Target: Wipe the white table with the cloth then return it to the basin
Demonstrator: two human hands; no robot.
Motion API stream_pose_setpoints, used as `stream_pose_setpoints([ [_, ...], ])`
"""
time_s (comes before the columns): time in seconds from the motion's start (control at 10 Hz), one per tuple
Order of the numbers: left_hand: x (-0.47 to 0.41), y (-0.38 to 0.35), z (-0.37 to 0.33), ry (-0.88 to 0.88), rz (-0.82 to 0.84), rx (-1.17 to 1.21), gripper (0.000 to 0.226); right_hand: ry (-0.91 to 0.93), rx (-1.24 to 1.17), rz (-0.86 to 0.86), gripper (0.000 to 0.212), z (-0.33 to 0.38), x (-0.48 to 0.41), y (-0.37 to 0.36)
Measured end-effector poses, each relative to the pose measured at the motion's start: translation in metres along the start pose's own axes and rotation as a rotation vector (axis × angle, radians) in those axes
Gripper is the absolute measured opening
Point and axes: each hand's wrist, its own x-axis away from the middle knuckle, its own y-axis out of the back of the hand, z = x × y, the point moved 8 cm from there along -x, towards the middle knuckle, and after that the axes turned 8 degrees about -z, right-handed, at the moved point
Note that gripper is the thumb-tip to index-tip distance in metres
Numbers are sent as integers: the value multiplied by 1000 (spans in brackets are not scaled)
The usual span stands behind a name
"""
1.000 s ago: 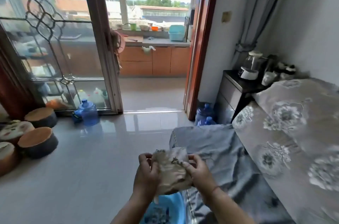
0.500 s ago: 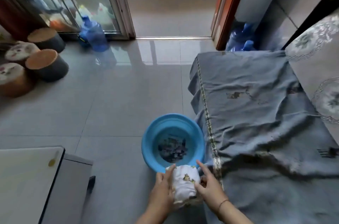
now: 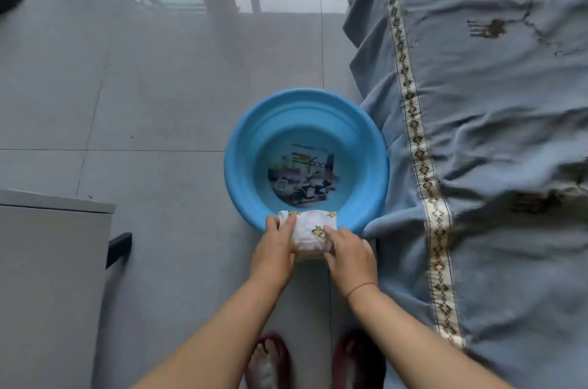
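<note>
A folded white cloth (image 3: 310, 232) with small yellow flower prints is held between both hands, just above the near rim of the blue basin (image 3: 251, 146). My left hand (image 3: 275, 245) grips its left end and my right hand (image 3: 348, 250) grips its right end. The basin stands on the grey tiled floor and has a printed picture on its bottom. The white table (image 3: 47, 277) shows as a pale block at the lower left.
A bed under a blue-grey cover (image 3: 493, 134) with a patterned trim runs along the right, touching the basin. My feet in red slippers (image 3: 270, 360) stand just below the hands. A dark handle (image 3: 119, 247) sticks out from the table's side.
The view has tipped down from the doorway to the floor. Both hands have lowered the cloth to the basin's near rim, and the cloth is now folded tighter.
</note>
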Motion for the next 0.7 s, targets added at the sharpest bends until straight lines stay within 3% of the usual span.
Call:
stream_pose_setpoints([
  [0.1,0,1,-2,-51,-75,-209,59,50,46,-186,45,2,-2,4],
  [0.2,2,11,-13,-199,-311,-409,44,16,55,-325,42,0,-2,7],
  [0.3,-2,1,-7,-199,-264,-473,31,27,85,-319,42,-2,-7,1],
  [0.4,-8,-1,-11,-274,-259,-508,29,24,150,-140,40,-5,-17,-13],
  [0.5,-16,-7,-2,-244,-85,-459,39,-17,119,-23,43,-6,-24,-17],
  [0.7,-4,52,-7,-183,-77,-246,76,18,-10,102,66,13,-17,27],
])
